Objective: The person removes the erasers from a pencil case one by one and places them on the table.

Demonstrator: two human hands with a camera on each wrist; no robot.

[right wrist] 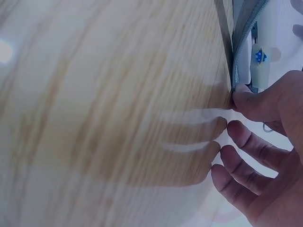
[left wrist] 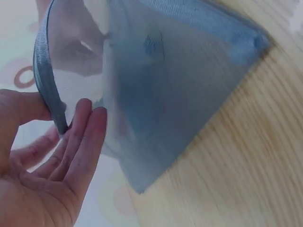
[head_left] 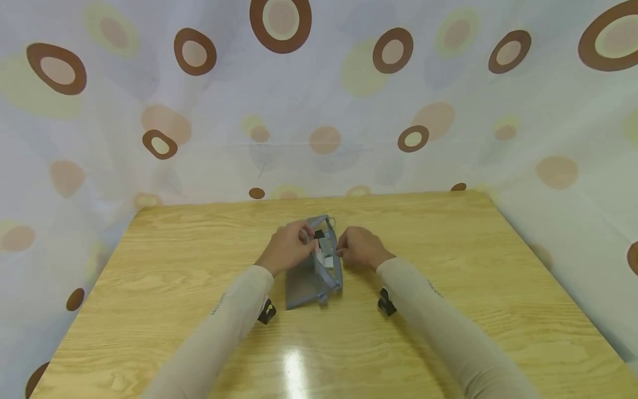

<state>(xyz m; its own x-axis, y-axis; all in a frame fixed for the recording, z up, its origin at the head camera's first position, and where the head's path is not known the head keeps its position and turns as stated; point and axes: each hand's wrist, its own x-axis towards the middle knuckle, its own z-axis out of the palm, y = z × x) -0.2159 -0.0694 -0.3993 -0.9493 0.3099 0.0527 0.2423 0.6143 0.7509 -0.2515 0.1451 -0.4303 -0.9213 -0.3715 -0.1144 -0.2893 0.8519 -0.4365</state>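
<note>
A grey-blue mesh zipper pouch (head_left: pixel 303 285) lies on the table with its mouth spread apart. My left hand (head_left: pixel 289 247) grips the left edge of the mouth; in the left wrist view its zipper band (left wrist: pixel 43 71) runs between thumb and fingers. On the opposite edge, my right hand (head_left: pixel 363 247) pinches the zipper edge (right wrist: pixel 240 52) with thumb and forefinger, the other fingers loosely bent. Between the hands, a small black item (head_left: pixel 319 234) and pale items (head_left: pixel 326 247) show inside the pouch. One whitish item with a blue mark (right wrist: pixel 260 64) appears in the right wrist view.
The wood-grain table (head_left: pixel 199 238) extends around the pouch on every side. Behind it and along both sides hangs a white sheet (head_left: pixel 299 100) with brown and beige spots. A small metal ring (head_left: pixel 332 222) hangs at the pouch's far end.
</note>
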